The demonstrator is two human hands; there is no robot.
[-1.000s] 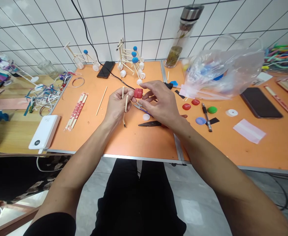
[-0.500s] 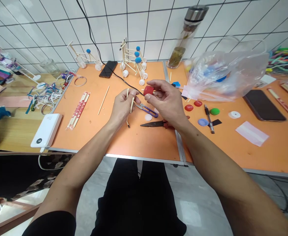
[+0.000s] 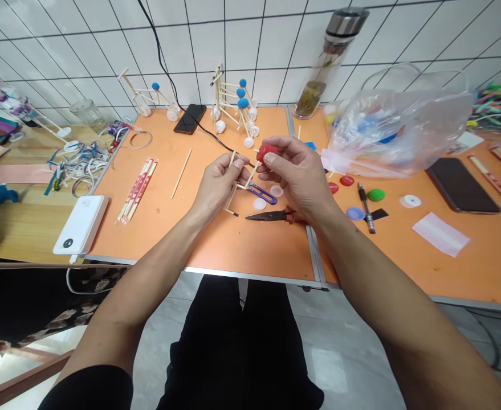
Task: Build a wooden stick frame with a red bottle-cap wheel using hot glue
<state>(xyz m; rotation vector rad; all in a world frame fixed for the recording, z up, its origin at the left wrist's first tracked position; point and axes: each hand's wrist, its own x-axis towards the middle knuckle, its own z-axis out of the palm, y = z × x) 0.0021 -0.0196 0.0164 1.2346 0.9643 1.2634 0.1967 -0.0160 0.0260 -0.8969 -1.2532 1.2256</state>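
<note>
Head view: my left hand (image 3: 215, 181) pinches a stick frame (image 3: 252, 175), now nearer the red piece (image 3: 267, 151) my right hand (image 3: 300, 172) pinches, apparently aligning them

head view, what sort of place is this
Probably a makeshift craft corner: an orange table holds pliers, wrapped wooden sticks and a stick model with blue pieces.
</note>
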